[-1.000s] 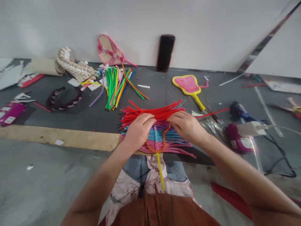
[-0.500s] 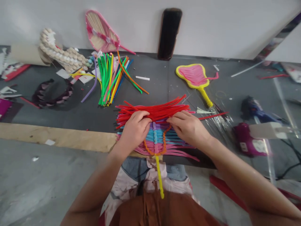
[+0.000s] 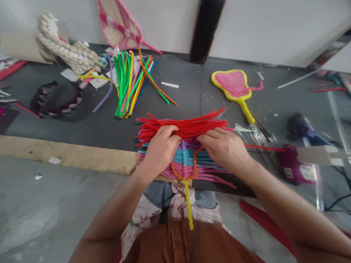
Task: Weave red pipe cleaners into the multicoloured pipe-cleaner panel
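A work made of pipe cleaners lies at the table's front edge, with rows of red pipe cleaners [image 3: 189,128], blue ones [image 3: 177,155] and pink ones [image 3: 204,173]. A wrapped purple-and-blue spine [image 3: 184,157] runs down its middle into a yellow stem [image 3: 189,206]. Curving round the spine is a twisted orange pipe cleaner [image 3: 195,160]. My left hand [image 3: 166,146] is closed, pinching at the lower edge of the red row. My right hand [image 3: 223,146] pinches opposite it, and a red pipe cleaner [image 3: 265,147] sticks out past that hand. Both sets of fingertips are partly hidden.
Behind lie a bundle of coloured pipe cleaners [image 3: 124,84], a yellow-and-pink fan [image 3: 231,84] and a white stick [image 3: 170,85]. A pink fan [image 3: 120,25] and a phone [image 3: 207,31] lean on the wall. At left sits a dark headband [image 3: 56,102]; at right, a glue gun [image 3: 304,124].
The view has shifted slightly downward, so the things at the back sit higher. Both hands keep their pinch at the red row; the red pipe cleaner past my right hand now points lower and farther right.
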